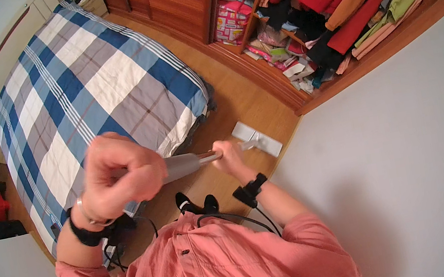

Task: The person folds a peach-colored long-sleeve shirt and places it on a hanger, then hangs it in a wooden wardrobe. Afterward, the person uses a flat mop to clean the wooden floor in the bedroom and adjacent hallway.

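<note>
My left hand (pixel 119 169) is wrapped around the upper end of a flat mop's handle (pixel 180 167), close to the camera. Lower on the same pole, my right hand (pixel 228 157) grips the thinner metal part. The pole slants away from me to a white rectangular mop head (pixel 257 138), which lies on the wooden floor (pixel 226 111) between the bed's corner and the wall. Each wrist wears a black strap with a cable, and a bracelet circles the left one. The palm sides of both grips are partly hidden.
A bed with a plaid cover (pixel 106 78) stands ahead on the left. Along the right runs an open wooden wardrobe (pixel 265 82) with hanging clothes and piled items. A white wall (pixel 382 147) borders my right side. My black shoes (pixel 188 202) are on the floor below.
</note>
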The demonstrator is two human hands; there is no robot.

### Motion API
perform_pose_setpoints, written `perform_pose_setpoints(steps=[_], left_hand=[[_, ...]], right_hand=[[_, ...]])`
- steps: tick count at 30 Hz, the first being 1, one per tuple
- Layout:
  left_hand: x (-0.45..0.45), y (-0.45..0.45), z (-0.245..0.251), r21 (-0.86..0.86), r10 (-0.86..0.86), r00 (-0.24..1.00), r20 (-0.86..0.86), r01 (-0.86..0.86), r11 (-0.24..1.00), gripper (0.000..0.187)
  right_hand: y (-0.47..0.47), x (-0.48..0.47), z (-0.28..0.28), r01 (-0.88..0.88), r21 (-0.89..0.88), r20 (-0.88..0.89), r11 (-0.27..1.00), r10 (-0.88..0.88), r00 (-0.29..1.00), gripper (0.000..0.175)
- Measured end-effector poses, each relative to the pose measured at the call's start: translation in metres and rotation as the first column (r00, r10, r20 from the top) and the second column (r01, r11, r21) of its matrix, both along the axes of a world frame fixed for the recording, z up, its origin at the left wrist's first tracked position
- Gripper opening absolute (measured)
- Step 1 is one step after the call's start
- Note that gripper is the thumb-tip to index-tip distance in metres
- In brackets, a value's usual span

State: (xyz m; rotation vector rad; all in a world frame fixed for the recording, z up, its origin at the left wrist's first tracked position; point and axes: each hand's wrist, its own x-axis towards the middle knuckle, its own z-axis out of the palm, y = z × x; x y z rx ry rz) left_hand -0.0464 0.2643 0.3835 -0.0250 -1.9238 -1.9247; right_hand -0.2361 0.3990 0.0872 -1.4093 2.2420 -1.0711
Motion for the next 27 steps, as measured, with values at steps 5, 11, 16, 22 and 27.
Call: perform_pose_setpoints(steps=[5, 11, 16, 22, 27], left_hand=[[0.021, -0.007, 0.049, 0.022, 0.061, 0.992, -0.107, -0.059, 0.998, 0.026], [0.055, -0.056, 0.039, -0.138, -0.382, 0.923, -0.048, 0.372, 0.918, 0.013], [0.073, -0.085, 0.017, -0.138, -0.591, 0.799, -0.110, 0.576, 0.806, 0.018], [0.042, -0.012, -0.006, -0.112, 0.172, 0.976, -0.130, -0.187, 0.976, 0.014], [-0.019, 0.017, -0.049, -0.082, 0.110, 0.994, 0.018, -0.108, 0.991, 0.022]], right_hand=[[-0.004, 0.054, 0.045, -0.172, -0.045, 0.132, 0.984, 0.176, 0.975, 0.021], [-0.006, 0.061, 0.033, -0.336, -0.044, 0.221, 0.941, 0.337, 0.915, 0.021], [-0.010, 0.055, 0.026, -0.395, -0.044, 0.171, 0.918, 0.396, 0.902, 0.022], [-0.015, -0.002, 0.002, -0.250, 0.023, 0.030, 0.968, 0.249, 0.968, 0.014], [-0.004, -0.064, -0.042, 0.160, 0.012, -0.012, 0.987, -0.159, 0.987, 0.013]])
